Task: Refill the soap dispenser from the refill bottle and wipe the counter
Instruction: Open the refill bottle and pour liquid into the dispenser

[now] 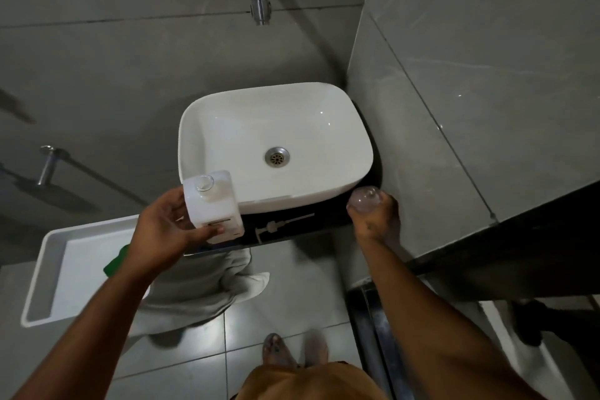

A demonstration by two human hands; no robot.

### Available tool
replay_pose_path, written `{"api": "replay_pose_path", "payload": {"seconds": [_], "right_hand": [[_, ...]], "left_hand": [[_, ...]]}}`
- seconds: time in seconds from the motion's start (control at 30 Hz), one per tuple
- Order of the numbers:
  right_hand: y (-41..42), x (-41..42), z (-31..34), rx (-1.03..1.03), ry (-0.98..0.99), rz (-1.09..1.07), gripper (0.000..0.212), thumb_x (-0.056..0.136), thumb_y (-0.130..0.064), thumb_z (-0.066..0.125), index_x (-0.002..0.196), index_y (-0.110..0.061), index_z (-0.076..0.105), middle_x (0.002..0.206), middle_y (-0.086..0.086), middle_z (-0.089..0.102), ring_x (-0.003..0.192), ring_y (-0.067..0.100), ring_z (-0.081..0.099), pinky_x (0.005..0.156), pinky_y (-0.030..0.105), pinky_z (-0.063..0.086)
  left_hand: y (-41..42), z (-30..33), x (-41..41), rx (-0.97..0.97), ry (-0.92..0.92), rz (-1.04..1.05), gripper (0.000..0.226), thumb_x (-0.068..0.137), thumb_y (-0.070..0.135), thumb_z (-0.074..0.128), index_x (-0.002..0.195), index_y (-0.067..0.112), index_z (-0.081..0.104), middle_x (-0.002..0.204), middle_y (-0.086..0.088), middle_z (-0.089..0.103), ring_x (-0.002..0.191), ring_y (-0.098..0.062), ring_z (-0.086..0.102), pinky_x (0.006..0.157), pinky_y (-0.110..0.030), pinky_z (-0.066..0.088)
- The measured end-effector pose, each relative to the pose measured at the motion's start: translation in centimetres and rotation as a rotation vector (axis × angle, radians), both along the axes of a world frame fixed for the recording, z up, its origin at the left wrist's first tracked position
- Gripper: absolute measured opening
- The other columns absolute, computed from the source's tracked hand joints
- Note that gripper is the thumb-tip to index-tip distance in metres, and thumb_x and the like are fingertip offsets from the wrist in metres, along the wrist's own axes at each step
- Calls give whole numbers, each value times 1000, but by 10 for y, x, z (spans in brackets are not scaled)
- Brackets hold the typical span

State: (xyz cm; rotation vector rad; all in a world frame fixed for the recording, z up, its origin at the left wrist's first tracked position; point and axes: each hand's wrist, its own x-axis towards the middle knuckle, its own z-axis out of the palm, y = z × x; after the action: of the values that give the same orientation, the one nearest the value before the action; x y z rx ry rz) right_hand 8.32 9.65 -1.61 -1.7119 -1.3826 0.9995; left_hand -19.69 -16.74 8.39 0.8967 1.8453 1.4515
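We stand over the white basin (276, 140), which sits on a dark counter (324, 221) with its drain near the centre. At eight o'clock from the basin a white tray (48, 269) holds something green (115, 261), and a pale towel (207, 286) hangs below the counter's front edge.

Our left hand (165, 230) curls round the white squarish bottle (212, 204), thumb across its lower face; it stands roughly upright, clear cap uppermost, over the basin's seven o'clock corner. Our right hand (373, 214) closes round a clear rounded container (365, 196) at the basin's four o'clock corner; which of the two is the dispenser we cannot tell.

A pump head (276, 226) lies flat on the counter between the hands, its tube running toward two o'clock. It looks slightly nearer the left hand. The clear container lies at three o'clock from the bottle, so pouring should mean bringing them together.
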Motion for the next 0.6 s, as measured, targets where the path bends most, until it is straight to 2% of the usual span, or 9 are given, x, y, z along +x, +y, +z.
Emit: {"api": "replay_pose_path", "payload": {"seconds": [0.07,0.2,0.33,0.37,0.5,0.6], "right_hand": [[-3,3,5,15,-15,31,70,56,-2,92,119,2,61,116,19,66,104,35,65,93,45,55],[-26,14,28,94,-16,119,84,55,-14,94,129,-13,56,124,12,61,106,30,63,90,39,55],[-51,14,66,231,33,255,87,51,-28,91,131,-31,55,121,-2,53,101,13,58,82,19,48],[-57,12,76,252,45,292,89,51,-29,90,133,-32,54,120,-5,50,102,11,56,83,17,48],[-72,2,108,295,120,462,98,53,-24,92,142,-28,50,123,-10,51,110,10,57,87,28,55],[-76,-8,128,283,176,559,94,50,-33,90,135,-34,51,126,-14,59,111,10,62,85,30,59]], "left_hand": [[1,2,0,-8,16,10,91,50,40,103,132,31,65,123,4,76,109,-16,75,83,-32,63],[5,15,7,0,125,14,86,50,51,100,126,34,66,119,10,76,109,-12,74,90,-32,61],[16,34,16,40,183,4,76,52,41,98,120,35,66,117,9,76,109,-12,73,88,-31,62],[20,41,18,47,197,-14,75,52,38,98,120,36,65,118,9,76,110,-12,73,87,-29,62],[37,75,21,18,343,-113,73,53,40,94,120,36,64,118,14,74,113,-8,70,97,-28,54],[49,104,17,-48,563,-187,73,56,51,89,123,35,63,115,25,70,108,2,67,93,-9,49]]}}
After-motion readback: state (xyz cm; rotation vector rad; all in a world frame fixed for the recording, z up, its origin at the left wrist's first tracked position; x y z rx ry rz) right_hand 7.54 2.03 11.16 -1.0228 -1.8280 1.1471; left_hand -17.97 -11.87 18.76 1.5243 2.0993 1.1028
